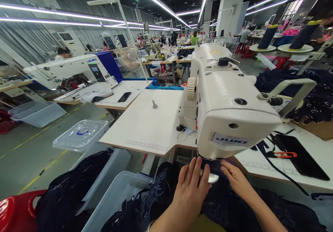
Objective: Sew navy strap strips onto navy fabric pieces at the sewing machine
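My left hand [191,183] lies palm down with its fingers stretched out, at the front of a white JUKI sewing machine [234,107]. Under it and to its right is dark navy fabric [217,194], which drapes down over the lap. A shiny, rounded metal part [213,178] shows beside the left fingertips. My right hand [236,177] pinches the fabric between thumb and fingers, just right of the machine head's lower end. The needle area is hidden behind the head and the hands.
A worktable [140,121] with a printed ruler spreads left of the machine. To the right lie a black tablet [303,157] and orange-handled thread snips [284,154]. Clear bins [117,194] with navy pieces stand at lower left, beside a red stool [18,211].
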`<state>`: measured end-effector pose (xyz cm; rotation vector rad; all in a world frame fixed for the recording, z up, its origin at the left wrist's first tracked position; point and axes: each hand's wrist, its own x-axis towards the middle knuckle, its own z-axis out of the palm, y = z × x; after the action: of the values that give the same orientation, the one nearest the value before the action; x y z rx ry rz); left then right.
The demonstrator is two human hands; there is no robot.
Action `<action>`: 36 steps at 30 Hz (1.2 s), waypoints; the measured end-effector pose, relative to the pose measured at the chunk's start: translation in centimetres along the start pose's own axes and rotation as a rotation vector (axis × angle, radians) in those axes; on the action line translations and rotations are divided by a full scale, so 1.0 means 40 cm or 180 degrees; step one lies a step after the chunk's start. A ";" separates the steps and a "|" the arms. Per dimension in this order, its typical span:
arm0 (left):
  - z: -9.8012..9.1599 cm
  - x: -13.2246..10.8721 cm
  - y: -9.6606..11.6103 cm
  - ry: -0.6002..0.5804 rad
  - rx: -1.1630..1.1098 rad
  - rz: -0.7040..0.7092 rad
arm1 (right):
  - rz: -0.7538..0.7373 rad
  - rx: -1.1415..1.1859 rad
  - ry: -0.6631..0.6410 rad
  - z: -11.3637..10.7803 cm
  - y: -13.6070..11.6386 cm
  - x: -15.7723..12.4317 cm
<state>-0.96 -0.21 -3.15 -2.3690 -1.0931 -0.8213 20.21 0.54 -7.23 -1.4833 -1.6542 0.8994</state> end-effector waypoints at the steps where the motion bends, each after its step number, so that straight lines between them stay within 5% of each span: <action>1: 0.000 0.001 0.000 -0.0019 -0.0012 0.0016 | -0.0019 0.0008 -0.0045 -0.002 0.007 -0.002; 10: 0.000 0.007 0.002 -0.0119 -0.0007 0.0081 | 0.0491 0.0211 -0.0796 -0.034 0.082 -0.056; 14: -0.005 0.012 -0.001 0.0144 -0.0297 -0.0014 | 0.0866 0.0580 -0.0478 -0.080 0.106 -0.089; 18: -0.025 0.004 -0.046 0.0469 -0.0897 -0.0283 | 0.1020 0.1552 -0.0111 -0.141 0.032 -0.119; 21: -0.034 -0.010 -0.117 0.0802 -0.0592 -0.0675 | 0.0717 0.1130 -0.0075 -0.142 -0.072 -0.109; 25: -0.033 -0.021 -0.193 0.0870 -0.0120 -0.1037 | -0.0705 -0.0492 0.0128 -0.060 -0.167 -0.042; 27: -0.034 -0.021 -0.194 0.0704 -0.0049 -0.0824 | -0.1178 -0.1276 0.0444 -0.013 -0.180 -0.011; 30: -0.043 -0.013 -0.152 0.0067 -0.0142 0.0459 | -0.1397 -0.2020 0.0784 0.026 -0.176 0.007; 33: -0.055 0.003 -0.097 -0.0517 -0.0128 0.1331 | -0.0951 -0.1687 0.0707 0.027 -0.165 -0.002; 36: -0.064 0.017 -0.066 -0.0732 -0.0022 0.1227 | -0.0070 -0.0606 0.0539 0.017 -0.151 -0.011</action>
<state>-3.57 0.30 -0.49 -2.6090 -0.6733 -0.4257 16.71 -0.48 -2.35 -1.6175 -1.6630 0.5992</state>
